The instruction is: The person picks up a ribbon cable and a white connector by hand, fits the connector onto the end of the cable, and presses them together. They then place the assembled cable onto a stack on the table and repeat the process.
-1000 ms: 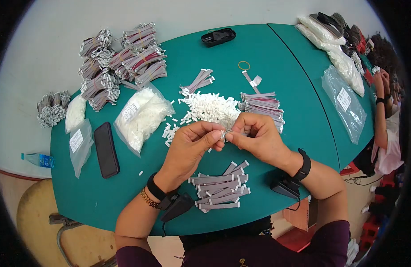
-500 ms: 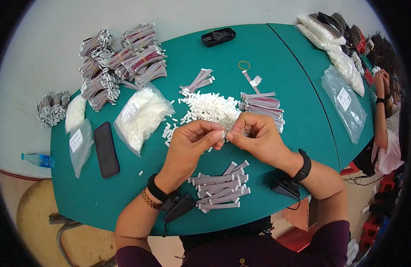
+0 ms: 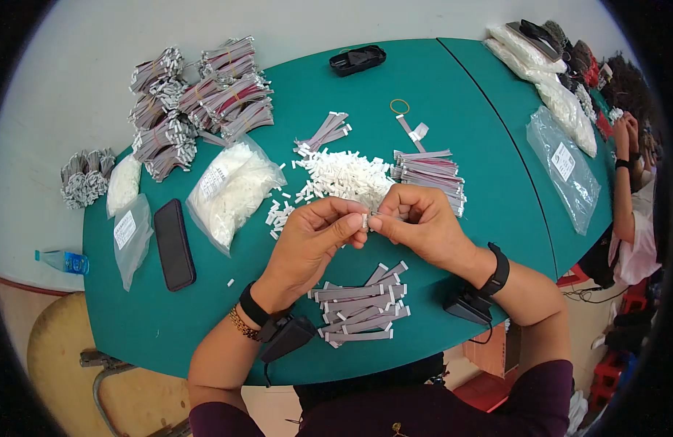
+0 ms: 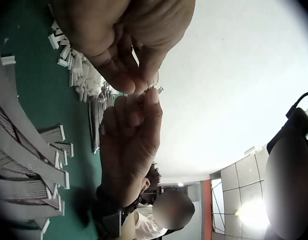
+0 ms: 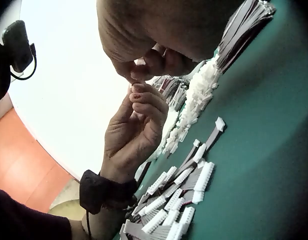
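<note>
In the head view the left hand pinches a small white connector between thumb and forefinger. The right hand meets it fingertip to fingertip, its thumb and forefinger pinching the end of a thin piece, mostly hidden by the fingers. Tiny metal pins stick out at the fingertips in the left wrist view. Just beyond the hands lies a heap of white connectors. Grey ribbon cables with white ends lie in a loose pile between the forearms. A stack of grey cables rests beyond the right hand.
Left of the hands are a bag of white connectors, a phone and bundled cables. A black case and a yellow rubber band lie at the back. An empty plastic bag lies at right, near another person's arm.
Both hands stay almost in place; the left hand and wrist have shifted and turned slightly. The piles on the table look the same.
</note>
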Demonstrator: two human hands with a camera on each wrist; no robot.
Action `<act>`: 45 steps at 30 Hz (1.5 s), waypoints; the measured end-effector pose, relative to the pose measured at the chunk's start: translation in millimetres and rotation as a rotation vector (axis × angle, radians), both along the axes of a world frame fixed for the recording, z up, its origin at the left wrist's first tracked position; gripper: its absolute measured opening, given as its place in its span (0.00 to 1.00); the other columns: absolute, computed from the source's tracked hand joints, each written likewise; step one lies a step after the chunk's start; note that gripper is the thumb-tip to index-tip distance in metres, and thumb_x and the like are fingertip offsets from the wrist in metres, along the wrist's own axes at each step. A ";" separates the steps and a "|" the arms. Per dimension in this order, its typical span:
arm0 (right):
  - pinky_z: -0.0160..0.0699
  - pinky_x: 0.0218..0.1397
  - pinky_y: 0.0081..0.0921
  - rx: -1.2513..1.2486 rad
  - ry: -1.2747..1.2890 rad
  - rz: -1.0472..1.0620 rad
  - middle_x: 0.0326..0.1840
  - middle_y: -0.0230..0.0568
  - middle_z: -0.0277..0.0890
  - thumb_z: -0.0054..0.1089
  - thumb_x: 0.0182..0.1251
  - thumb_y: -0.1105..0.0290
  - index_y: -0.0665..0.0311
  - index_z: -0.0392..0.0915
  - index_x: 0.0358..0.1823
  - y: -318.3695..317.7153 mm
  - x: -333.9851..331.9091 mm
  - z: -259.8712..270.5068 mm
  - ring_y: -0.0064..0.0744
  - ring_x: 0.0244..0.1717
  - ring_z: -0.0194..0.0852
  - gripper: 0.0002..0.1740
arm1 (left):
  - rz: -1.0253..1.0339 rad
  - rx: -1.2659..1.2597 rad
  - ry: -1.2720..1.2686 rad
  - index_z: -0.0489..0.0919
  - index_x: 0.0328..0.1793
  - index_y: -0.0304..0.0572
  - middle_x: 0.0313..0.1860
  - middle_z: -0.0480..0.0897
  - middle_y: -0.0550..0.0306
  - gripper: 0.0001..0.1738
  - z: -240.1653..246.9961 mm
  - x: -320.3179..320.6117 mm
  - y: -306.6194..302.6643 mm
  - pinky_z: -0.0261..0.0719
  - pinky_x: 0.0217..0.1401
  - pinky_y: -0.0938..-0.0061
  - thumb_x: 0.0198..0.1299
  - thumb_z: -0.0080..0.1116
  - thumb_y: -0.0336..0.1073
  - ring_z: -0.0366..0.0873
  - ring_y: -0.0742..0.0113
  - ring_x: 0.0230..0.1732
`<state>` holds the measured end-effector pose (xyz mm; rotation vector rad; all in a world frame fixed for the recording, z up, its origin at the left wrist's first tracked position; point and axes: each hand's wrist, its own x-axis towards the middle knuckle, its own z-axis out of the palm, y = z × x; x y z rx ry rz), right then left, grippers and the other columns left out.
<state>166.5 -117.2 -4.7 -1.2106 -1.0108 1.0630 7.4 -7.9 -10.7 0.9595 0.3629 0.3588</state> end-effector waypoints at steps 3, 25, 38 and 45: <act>0.50 0.21 0.12 0.006 0.019 0.009 0.19 0.20 0.68 0.62 0.61 0.72 0.64 0.73 0.27 -0.3 0.4 -0.9 0.05 0.21 0.56 0.07 | 0.001 -0.016 -0.003 0.78 0.47 0.33 0.36 0.79 0.58 0.10 0.0 0.0 -0.5 0.75 0.42 0.80 0.62 0.56 0.30 0.76 0.74 0.36; 0.48 0.22 0.12 0.011 -0.025 -0.021 0.20 0.18 0.65 0.63 0.60 0.71 0.64 0.74 0.28 -1.3 -1.5 -2.7 0.05 0.21 0.53 0.07 | -0.003 0.085 0.003 0.78 0.46 0.34 0.35 0.80 0.58 0.09 0.6 -0.7 2.4 0.75 0.41 0.80 0.61 0.58 0.30 0.76 0.74 0.36; 0.48 0.22 0.11 0.018 0.031 0.004 0.20 0.18 0.66 0.62 0.61 0.72 0.63 0.73 0.27 -1.5 -2.5 -2.9 0.05 0.21 0.54 0.08 | -0.014 0.033 -0.012 0.77 0.47 0.35 0.37 0.79 0.59 0.09 3.7 1.0 -1.2 0.73 0.43 0.80 0.62 0.56 0.30 0.74 0.75 0.37; 0.51 0.22 0.10 0.018 0.077 0.013 0.21 0.19 0.68 0.62 0.62 0.72 0.63 0.73 0.28 -0.7 -3.5 -5.7 0.04 0.22 0.57 0.07 | -0.015 0.003 -0.029 0.75 0.47 0.37 0.37 0.78 0.59 0.09 -0.3 0.6 -2.0 0.72 0.43 0.80 0.63 0.55 0.31 0.74 0.74 0.37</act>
